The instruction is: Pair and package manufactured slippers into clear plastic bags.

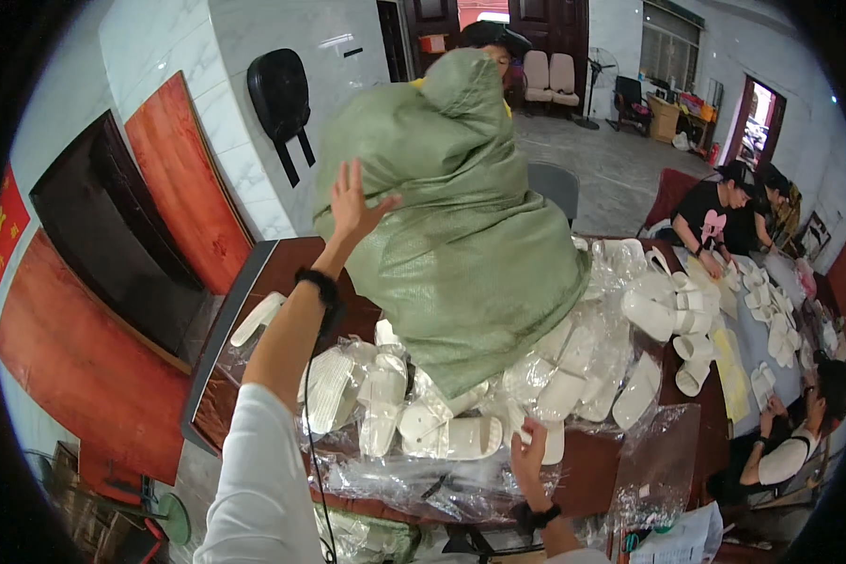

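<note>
A large green woven sack [442, 216] stands on the dark brown table, bulging and creased. My left hand [355, 207] is raised against its left side with the fingers spread; whether it presses on the sack is hard to tell. Under and around the sack's lower end lies a heap of white slide sandals [381, 404], many in clear plastic bags. At the table's near side my right hand [529, 459] has its fingers loosely apart beside a white sandal [553, 444], with nothing plainly gripped.
Clear plastic bags [385, 484] lie along the near edge of the brown table [710, 399]. Behind the sack is a person [493, 38], mostly hidden. Several people sit at the right around a table with more white sandals [771, 315]. Red-brown boards [75, 367] lean at the left.
</note>
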`<move>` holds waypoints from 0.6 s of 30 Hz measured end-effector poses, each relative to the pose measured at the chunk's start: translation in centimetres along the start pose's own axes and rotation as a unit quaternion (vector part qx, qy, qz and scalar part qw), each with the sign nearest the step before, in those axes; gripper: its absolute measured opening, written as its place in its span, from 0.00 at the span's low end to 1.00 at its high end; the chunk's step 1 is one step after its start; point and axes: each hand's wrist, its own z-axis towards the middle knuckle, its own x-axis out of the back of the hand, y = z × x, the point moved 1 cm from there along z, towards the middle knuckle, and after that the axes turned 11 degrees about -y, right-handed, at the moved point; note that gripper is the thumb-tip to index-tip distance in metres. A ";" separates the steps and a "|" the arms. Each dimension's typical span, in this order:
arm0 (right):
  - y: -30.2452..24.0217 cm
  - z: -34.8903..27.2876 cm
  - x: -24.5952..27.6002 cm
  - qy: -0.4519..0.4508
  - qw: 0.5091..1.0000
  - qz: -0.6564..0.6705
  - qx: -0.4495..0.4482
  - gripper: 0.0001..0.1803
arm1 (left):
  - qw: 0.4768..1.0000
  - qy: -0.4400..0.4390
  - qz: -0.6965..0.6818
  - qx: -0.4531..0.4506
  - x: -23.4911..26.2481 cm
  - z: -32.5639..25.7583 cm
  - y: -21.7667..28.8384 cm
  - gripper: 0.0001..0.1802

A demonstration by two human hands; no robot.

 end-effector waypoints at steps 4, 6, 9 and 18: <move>1.3 -2.7 1.5 0.015 0.997 -0.059 0.043 0.20 | 0.992 -0.041 0.065 0.097 -5.0 3.4 2.0 0.41; -0.2 -4.4 2.0 0.044 0.997 0.047 -0.052 0.20 | 0.987 -0.033 0.082 0.131 -5.5 3.9 1.6 0.34; 0.0 -6.0 3.2 0.043 0.995 0.002 -0.085 0.19 | 0.998 0.007 -0.031 0.060 -5.0 5.6 1.2 0.09; -1.6 -4.7 2.0 -0.021 0.998 0.021 -0.062 0.14 | 0.959 0.252 -0.055 0.119 8.9 4.2 3.0 0.29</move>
